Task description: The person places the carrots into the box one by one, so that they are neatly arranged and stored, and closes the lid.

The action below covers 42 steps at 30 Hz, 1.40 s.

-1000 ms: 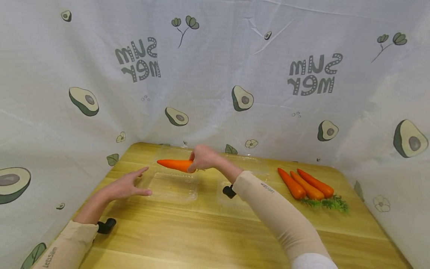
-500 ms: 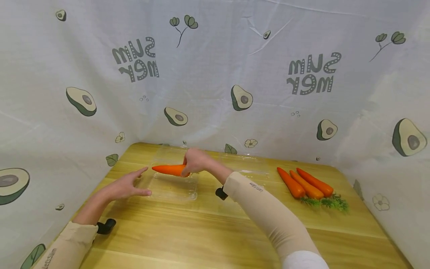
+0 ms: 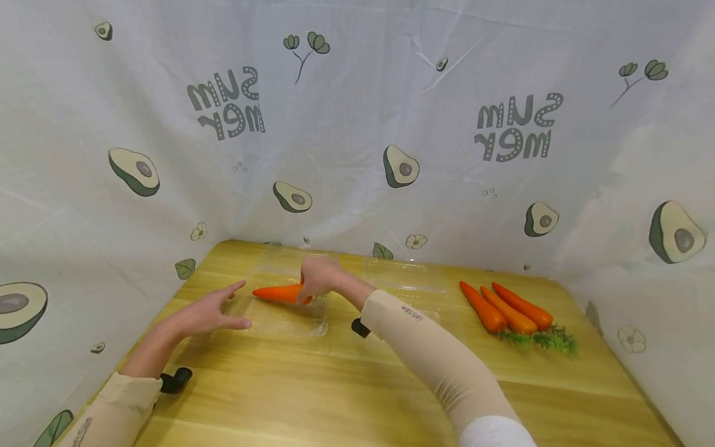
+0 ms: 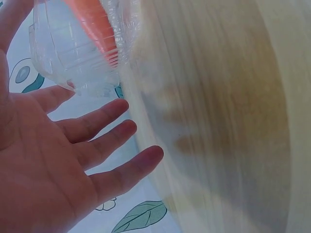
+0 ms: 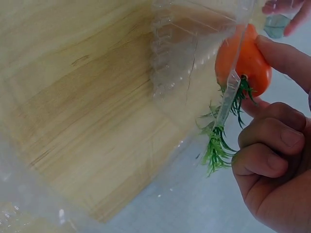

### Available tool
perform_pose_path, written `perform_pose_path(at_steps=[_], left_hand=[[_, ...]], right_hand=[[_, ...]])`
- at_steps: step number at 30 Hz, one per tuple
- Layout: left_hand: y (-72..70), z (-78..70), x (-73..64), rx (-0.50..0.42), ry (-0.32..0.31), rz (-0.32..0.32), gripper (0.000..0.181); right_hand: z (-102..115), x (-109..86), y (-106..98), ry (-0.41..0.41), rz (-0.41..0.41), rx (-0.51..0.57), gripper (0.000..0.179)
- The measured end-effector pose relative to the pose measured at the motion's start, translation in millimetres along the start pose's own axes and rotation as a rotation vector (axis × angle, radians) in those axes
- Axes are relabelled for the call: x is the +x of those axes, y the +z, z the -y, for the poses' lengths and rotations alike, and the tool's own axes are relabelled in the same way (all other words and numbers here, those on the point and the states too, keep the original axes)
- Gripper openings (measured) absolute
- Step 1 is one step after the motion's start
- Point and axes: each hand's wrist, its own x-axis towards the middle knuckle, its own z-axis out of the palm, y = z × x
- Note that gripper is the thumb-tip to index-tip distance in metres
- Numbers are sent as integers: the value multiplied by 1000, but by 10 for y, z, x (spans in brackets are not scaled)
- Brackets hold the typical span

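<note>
My right hand [image 3: 321, 276] pinches an orange carrot [image 3: 276, 293] near its thick, leafy end, its pointed tip facing left. The carrot lies level within a clear plastic box [image 3: 287, 326] whose lid stands open toward the back. From the right wrist view, thumb and index finger hold the carrot's top [image 5: 255, 63], the other fingers curl in, and its green leaves [image 5: 218, 150] hang at the box's rim. Beside the box's left end, my left hand [image 3: 203, 311] has its fingers spread and holds nothing. In the left wrist view, the carrot [image 4: 95, 24] shows through the clear wall.
A second clear plastic box [image 3: 408, 273] stands to the right, partly hidden by the right forearm. Three more carrots [image 3: 505, 308] with green leaves [image 3: 550, 339] lie at the table's right. A white printed curtain [image 3: 346, 124] hangs behind the wooden table [image 3: 313, 397].
My right hand has moved left and down with the carrot, lowering it into the box. My left hand stays almost still. The three carrots at right have not moved.
</note>
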Motion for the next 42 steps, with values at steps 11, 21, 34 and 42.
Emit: perform_pose_path(at_steps=[11,21,34,42], left_hand=[[44,24,-10,-11,6,1,103],[19,-3,18,12,-8,14,104],[20,25,-22,5,-7,10,103],[-13,23,-4,-2,-3,13,101]], right_hand=[[4,26,108,26,26,-25,36],[25,3,104,55,66,-27,38],[44,-149,2,-26,-20,4,34],[-34,-316,-154,-80,-71,86,35]])
